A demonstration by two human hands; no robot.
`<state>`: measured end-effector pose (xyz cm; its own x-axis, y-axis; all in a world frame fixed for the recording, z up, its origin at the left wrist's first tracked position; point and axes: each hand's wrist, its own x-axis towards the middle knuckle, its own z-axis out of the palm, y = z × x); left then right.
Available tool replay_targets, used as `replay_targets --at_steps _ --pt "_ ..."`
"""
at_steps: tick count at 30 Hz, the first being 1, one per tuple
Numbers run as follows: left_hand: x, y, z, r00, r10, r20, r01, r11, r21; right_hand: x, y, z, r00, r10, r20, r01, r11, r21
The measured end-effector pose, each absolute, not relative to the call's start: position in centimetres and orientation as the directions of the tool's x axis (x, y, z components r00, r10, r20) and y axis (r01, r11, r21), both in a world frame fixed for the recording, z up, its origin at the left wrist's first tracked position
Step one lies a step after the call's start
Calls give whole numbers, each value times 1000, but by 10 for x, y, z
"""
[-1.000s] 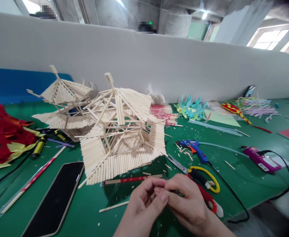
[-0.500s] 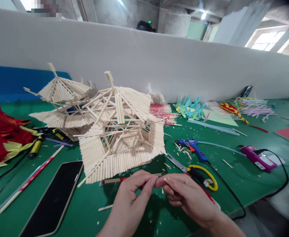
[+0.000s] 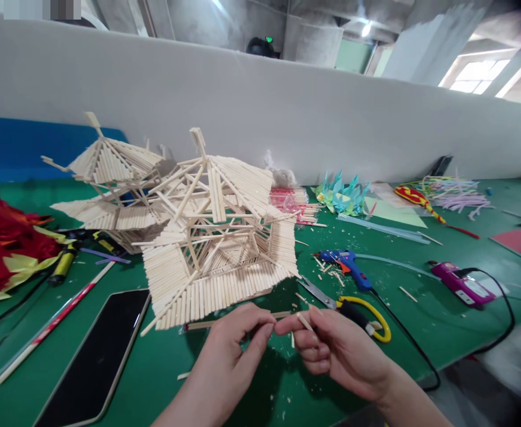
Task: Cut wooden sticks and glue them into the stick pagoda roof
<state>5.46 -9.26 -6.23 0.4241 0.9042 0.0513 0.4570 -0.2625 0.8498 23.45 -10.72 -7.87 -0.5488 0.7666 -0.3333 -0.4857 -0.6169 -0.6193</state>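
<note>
My right hand [image 3: 338, 350] is closed, with a short piece of wooden stick [image 3: 304, 322] between thumb and forefinger. My left hand [image 3: 241, 341] is pinched at thumb and forefinger, and anything between those tips is too small to tell. The two hands nearly meet at the forefinger tips, low over the table. Just beyond them stands a pavilion model [image 3: 224, 290] built from pale wooden sticks, its roof partly covered. A wrapped stick packet [image 3: 198, 325] lies behind my left hand. Scissors [image 3: 382, 329] with yellow handles rest beyond my right hand.
A blue glue gun [image 3: 353, 270] lies right of the model, its cord running to a purple power strip [image 3: 462, 284]. At left are a phone [image 3: 98, 356] and a red paper craft [image 3: 2, 237]. A second stick pavilion [image 3: 113, 160] stands behind, before a grey partition [image 3: 242, 101].
My right hand has turned slightly, so the short stick piece now shows more plainly. My left fingertips have shifted a little left, and the forearm has swung left.
</note>
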Motion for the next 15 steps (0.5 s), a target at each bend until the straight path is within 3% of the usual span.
replay_targets --at_steps 7,15 --pt "59 -94 -64 373 912 173 501 -355 789 223 -110 -74 -435 838 -328 -430 -514 -742" --pt "52 -100 -67 177 913 368 524 -404 750 245 -92 -57 63 984 -165 -451 -120 -885"
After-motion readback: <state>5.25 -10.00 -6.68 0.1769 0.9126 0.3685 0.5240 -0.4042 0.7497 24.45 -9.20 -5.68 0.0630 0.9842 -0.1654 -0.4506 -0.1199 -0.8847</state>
